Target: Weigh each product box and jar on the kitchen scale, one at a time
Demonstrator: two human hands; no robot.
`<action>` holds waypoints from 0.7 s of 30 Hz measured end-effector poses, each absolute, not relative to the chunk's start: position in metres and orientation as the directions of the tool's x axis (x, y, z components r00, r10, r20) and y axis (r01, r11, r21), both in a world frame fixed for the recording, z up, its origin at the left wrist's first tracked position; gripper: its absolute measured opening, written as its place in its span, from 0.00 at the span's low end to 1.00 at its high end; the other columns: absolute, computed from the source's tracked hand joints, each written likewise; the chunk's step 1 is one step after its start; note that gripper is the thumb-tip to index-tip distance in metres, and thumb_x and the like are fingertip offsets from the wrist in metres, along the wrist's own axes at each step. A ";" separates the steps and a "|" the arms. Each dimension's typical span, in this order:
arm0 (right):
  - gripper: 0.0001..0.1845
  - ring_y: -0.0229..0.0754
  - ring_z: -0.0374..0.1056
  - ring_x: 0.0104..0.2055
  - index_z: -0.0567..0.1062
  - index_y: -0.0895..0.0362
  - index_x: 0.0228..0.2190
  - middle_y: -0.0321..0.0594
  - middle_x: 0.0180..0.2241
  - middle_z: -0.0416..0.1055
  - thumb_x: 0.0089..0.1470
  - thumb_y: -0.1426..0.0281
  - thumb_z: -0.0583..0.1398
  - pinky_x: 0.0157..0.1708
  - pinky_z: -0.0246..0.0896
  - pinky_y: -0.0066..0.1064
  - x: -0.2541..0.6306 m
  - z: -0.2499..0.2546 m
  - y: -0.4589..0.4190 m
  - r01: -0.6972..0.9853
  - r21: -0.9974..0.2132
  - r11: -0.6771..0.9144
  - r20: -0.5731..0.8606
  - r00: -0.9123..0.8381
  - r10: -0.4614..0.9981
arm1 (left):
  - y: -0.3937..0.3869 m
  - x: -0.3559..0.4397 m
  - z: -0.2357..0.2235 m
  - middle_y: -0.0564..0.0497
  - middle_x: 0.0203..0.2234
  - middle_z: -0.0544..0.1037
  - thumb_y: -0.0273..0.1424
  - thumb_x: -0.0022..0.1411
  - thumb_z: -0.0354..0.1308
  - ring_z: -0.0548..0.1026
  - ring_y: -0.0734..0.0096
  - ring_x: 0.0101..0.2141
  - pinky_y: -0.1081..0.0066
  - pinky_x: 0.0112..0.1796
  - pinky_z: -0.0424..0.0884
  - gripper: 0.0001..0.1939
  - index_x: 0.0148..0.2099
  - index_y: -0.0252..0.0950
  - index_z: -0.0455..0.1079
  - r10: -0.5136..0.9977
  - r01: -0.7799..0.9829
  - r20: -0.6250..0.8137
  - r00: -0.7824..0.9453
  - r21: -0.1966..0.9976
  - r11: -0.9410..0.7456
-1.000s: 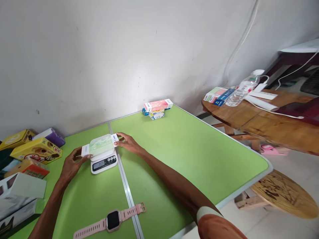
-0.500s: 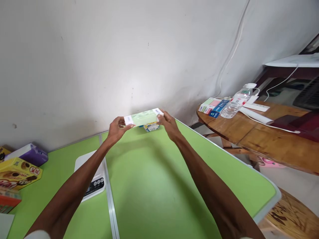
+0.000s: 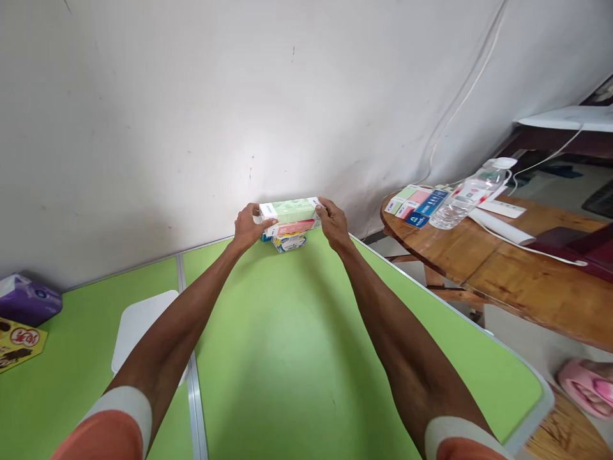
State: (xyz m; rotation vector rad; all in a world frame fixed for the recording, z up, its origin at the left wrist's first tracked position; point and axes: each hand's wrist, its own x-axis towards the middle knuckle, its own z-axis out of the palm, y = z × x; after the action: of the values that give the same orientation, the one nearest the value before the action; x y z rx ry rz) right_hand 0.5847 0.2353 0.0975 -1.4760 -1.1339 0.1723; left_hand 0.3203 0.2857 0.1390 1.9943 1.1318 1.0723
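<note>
Both my hands hold a long light-green and white box (image 3: 292, 209) level at the far end of the green table, close to the wall. My left hand (image 3: 248, 228) is closed round its left end, thumb along the front. At the right end, my right hand (image 3: 334, 223) grips it with the thumb in front. Directly below it shows a pink box (image 3: 293, 227); whether the two touch I cannot tell for certain. Lower still, a small white, blue and yellow box (image 3: 290, 243) stands on the table, its top hidden.
A white kitchen scale (image 3: 138, 322) lies partly behind my left forearm. Purple (image 3: 31, 299) and yellow (image 3: 22, 345) packages are at the far left. On the wooden table (image 3: 507, 281) at right stand a water bottle (image 3: 472, 195) and small coloured boxes (image 3: 412, 204). A foot in a pink slipper (image 3: 587, 386) shows lower right.
My hands have carried the green and white box a little right and back, over the small boxes. The pink box beneath has come into view. My view has shifted slightly right.
</note>
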 end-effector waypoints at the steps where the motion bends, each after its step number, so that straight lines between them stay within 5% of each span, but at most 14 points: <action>1: 0.35 0.59 0.75 0.61 0.81 0.56 0.59 0.54 0.61 0.80 0.62 0.47 0.59 0.67 0.67 0.58 0.582 0.097 0.235 0.512 -0.845 0.155 0.456 0.538 0.708 | 0.287 0.320 0.137 0.43 0.52 0.83 0.38 0.57 0.76 0.79 0.53 0.54 0.55 0.54 0.74 0.22 0.49 0.39 0.71 0.878 0.386 0.352 0.323 0.799 -0.462; 7: 0.41 0.60 0.70 0.67 0.73 0.59 0.67 0.59 0.68 0.72 0.61 0.49 0.62 0.68 0.65 0.54 0.572 0.100 0.227 0.438 -0.893 0.103 0.381 0.615 0.690 | 0.284 0.315 0.132 0.36 0.62 0.76 0.39 0.56 0.78 0.76 0.48 0.60 0.56 0.54 0.75 0.35 0.62 0.37 0.69 0.889 0.400 0.276 0.365 0.816 -0.418; 10: 0.44 0.61 0.71 0.65 0.71 0.59 0.68 0.61 0.67 0.71 0.60 0.45 0.63 0.65 0.68 0.55 0.569 0.098 0.224 0.384 -0.923 0.017 0.290 0.665 0.689 | 0.281 0.315 0.129 0.35 0.64 0.74 0.37 0.53 0.81 0.80 0.49 0.54 0.57 0.49 0.78 0.42 0.66 0.38 0.67 0.896 0.412 0.215 0.389 0.829 -0.378; 16: 0.34 0.52 0.72 0.50 0.79 0.56 0.51 0.46 0.45 0.78 0.61 0.40 0.62 0.53 0.74 0.46 0.564 0.099 0.231 0.344 -0.939 -0.020 0.231 0.672 0.704 | 0.284 0.323 0.127 0.37 0.58 0.78 0.31 0.62 0.74 0.82 0.59 0.44 0.63 0.42 0.79 0.28 0.61 0.35 0.70 0.889 0.412 0.224 0.399 0.823 -0.392; 21: 0.33 0.47 0.69 0.45 0.78 0.55 0.45 0.40 0.39 0.74 0.63 0.38 0.60 0.51 0.74 0.41 0.563 0.096 0.233 0.352 -0.936 -0.016 0.240 0.670 0.702 | 0.285 0.322 0.124 0.37 0.59 0.78 0.33 0.62 0.75 0.82 0.60 0.43 0.63 0.42 0.79 0.31 0.63 0.37 0.70 0.898 0.415 0.208 0.389 0.830 -0.372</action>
State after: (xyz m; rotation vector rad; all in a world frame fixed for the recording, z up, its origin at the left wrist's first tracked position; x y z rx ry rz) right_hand 0.5630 0.2331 0.0955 -1.6224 -0.8794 0.3451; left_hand 0.3224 0.2852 0.1243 1.9517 1.1245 0.8826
